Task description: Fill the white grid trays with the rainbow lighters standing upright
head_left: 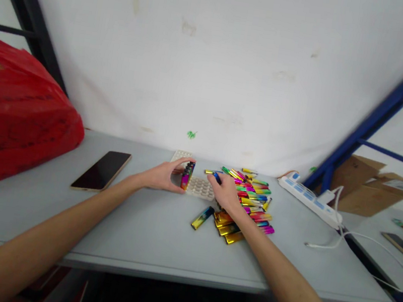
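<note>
A white tray with round holes [201,189] lies on the table, with a short row of shiny multicoloured lighters [187,175] upright at its left end. My left hand [169,172] spans this row, thumb at the near end and fingers at the far end. Between the fingers of my right hand [227,192] is a blue lighter [217,177], held above the tray's right part. Right of the tray, partly hidden by my right hand, spreads a pile of metallic lighters [251,199]. One blue-yellow lighter [202,218] lies apart, nearer the front.
Behind my left hand is another white holed tray [182,155]. A phone [102,171] lies to the left, beside a big red bag [11,116]. At the right are a white power strip [310,201], a cable [324,247] and a cardboard box [363,189]. A wall closes off the back.
</note>
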A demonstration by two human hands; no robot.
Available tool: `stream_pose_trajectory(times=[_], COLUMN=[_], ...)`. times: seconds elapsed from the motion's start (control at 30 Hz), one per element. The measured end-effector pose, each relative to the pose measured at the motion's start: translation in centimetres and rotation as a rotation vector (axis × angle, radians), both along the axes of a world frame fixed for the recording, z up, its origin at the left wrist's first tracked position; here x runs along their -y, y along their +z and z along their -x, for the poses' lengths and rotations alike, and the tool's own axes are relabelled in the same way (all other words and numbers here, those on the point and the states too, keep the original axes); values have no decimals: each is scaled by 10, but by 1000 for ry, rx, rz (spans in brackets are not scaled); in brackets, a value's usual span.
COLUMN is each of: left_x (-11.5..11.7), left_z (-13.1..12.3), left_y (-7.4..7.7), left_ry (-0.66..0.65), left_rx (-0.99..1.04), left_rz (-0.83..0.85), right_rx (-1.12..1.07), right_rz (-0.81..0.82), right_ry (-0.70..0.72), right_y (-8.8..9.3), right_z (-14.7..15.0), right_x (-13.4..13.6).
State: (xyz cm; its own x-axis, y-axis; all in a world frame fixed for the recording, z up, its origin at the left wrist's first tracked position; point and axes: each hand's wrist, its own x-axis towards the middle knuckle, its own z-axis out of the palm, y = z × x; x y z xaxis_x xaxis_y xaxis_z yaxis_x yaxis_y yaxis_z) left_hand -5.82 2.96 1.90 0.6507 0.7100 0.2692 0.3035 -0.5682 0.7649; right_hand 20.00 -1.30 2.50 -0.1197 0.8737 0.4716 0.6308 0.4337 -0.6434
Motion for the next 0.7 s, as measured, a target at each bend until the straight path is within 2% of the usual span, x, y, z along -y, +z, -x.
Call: stream_pose_trajectory(times=[0.13,0.33,0.47,0.6,0.7], left_x=[1,2,3,3,2], left_z=[0,0,-1,0,0], left_y=[2,5,6,4,3], left_ry=[13,11,0,32,52], left_rx=[-14,-50,-47,-72,-85], left_rz=[-7,-26,-8,-39,-61], right_rx=[37,151,294,380,423], right_rz=[-54,-47,-153,-90,-96], right_ry=[33,106,52,1,14], right_y=[-1,-4,-2,-4,-8], right_z=[0,4,7,11,15], right_x=[1,-1,0,-4,-9])
